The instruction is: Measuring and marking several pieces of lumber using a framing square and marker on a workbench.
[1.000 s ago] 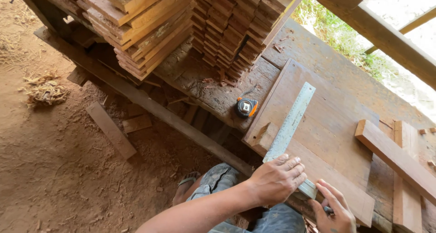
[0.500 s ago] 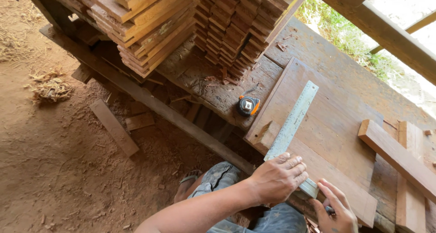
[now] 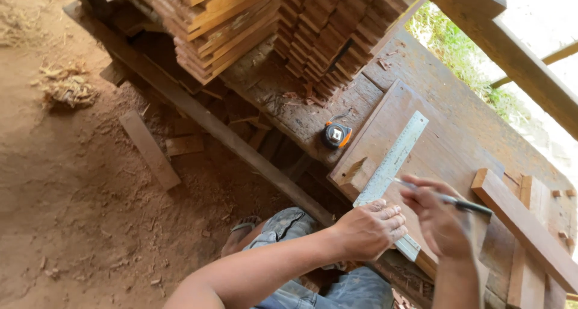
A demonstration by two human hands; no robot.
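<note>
Your left hand (image 3: 368, 230) presses flat on the near end of the steel ruler (image 3: 391, 164), which lies across the wide board (image 3: 445, 152) on the workbench (image 3: 421, 74). Your right hand (image 3: 442, 218) hovers just right of it, above the board, holding a pen (image 3: 448, 199). The tape measure (image 3: 336, 135) sits on the bench just left of the board. Behind it are stacked planks (image 3: 241, 20). A wooden batten (image 3: 524, 224) lies to your right.

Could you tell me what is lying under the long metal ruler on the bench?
The metal ruler lies flat on a wide brown board. The left hand presses its near end, so the board there is hidden.
</note>
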